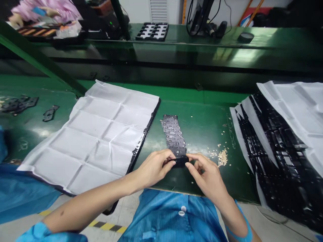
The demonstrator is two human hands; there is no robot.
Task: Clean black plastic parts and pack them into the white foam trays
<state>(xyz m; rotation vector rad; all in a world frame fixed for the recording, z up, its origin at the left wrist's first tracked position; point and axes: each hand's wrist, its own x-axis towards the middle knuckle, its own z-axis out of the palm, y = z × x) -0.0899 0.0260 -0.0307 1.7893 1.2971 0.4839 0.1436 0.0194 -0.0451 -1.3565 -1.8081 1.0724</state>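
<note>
Between my two hands is a small flat black part (180, 162), near the front edge of the green bench. My left hand (161, 165) pinches its left end with thumb and fingertips. At the right end, the thumb and index finger of my right hand (205, 169) close on it, the other fingers curled. Just beyond the part, a row of overlapping thin dark grey plates (173, 131) runs away from me across the bench. To the right of my right hand lies a small heap of tiny beige pieces (222, 157), with some scattered around it.
White sheeting (101, 134) covers a black tray on the left. More black trays (275, 148) under white sheets stand at the right. Loose black parts (20, 104) lie far left. Behind, a raised shelf (176, 38) holds a partitioned tray (152, 31); a person in pink (63, 11) sits beyond.
</note>
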